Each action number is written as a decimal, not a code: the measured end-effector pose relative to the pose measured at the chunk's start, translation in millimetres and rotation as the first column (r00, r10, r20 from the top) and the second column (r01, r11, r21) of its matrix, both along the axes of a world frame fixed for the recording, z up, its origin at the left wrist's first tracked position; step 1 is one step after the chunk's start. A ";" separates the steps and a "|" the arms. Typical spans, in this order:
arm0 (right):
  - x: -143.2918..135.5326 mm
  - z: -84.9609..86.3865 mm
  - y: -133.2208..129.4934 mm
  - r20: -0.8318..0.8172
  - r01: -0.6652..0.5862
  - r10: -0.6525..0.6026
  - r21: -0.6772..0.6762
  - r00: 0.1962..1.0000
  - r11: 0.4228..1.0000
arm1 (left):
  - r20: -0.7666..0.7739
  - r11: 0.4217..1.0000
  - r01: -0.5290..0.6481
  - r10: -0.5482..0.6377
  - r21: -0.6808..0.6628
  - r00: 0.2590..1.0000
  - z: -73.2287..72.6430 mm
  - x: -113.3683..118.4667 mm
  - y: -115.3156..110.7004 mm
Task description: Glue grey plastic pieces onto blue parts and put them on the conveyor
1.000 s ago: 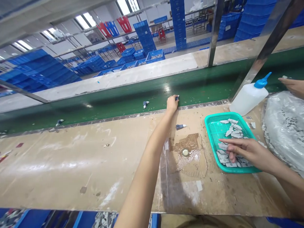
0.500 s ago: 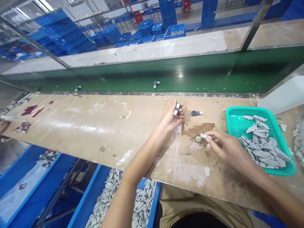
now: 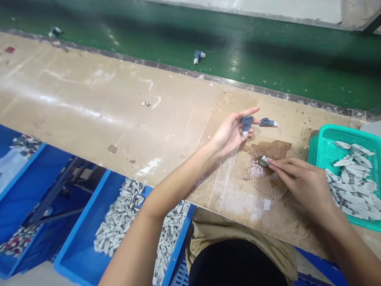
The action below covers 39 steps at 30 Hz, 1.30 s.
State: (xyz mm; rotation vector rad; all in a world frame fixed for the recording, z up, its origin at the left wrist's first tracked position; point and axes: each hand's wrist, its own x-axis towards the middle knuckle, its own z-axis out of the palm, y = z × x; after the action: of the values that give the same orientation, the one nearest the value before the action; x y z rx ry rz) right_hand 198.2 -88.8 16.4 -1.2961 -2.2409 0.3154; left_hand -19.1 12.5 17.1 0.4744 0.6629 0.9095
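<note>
My left hand (image 3: pixel 233 131) has its fingers spread, with a dark blue and white part (image 3: pixel 246 124) resting against them. Just right of those fingers, a second blue part with a white tip (image 3: pixel 268 122) lies on the table. My right hand (image 3: pixel 303 178) pinches a small white piece (image 3: pixel 264 159) over a small round dish (image 3: pixel 262 161). The dish sits on a wet, torn patch of cardboard (image 3: pixel 275 149). At the right is a green basket (image 3: pixel 320 149) holding several pale grey pieces (image 3: pixel 354 186).
A green belt (image 3: pixel 166 37) runs behind the table (image 3: pixel 98 95), carrying blue and white parts (image 3: pixel 197 57). Below the table's front edge, a blue bin (image 3: pixel 74 242) holds many grey pieces. More blue bins (image 3: pixel 29 178) are at the left.
The view has tilted down and shifted. In my left hand the part has turned and the fingers have spread more. My right hand has brought the white piece down to the dish.
</note>
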 end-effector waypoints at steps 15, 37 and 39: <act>0.0 5.0 -1.1 0.017 0.031 -0.032 0.047 0.999 0.998 | -0.129 0.977 0.097 -0.073 0.189 0.989 -9.3 -1.6 0.1; 5.1 10.9 -4.4 -0.005 0.011 -0.011 0.033 1.000 0.999 | -0.218 0.963 0.048 0.012 0.267 0.976 -10.4 0.7 -8.3; 6.6 11.5 -5.7 -0.030 0.015 -0.015 0.015 0.999 1.000 | -0.244 0.955 0.068 0.005 0.289 0.970 -7.1 4.1 -12.5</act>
State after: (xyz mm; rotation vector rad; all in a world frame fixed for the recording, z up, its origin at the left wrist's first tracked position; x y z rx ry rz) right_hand 204.8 -94.5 27.9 -1.2916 -2.2038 0.3093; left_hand -15.0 0.0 10.0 0.8726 0.7417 0.9330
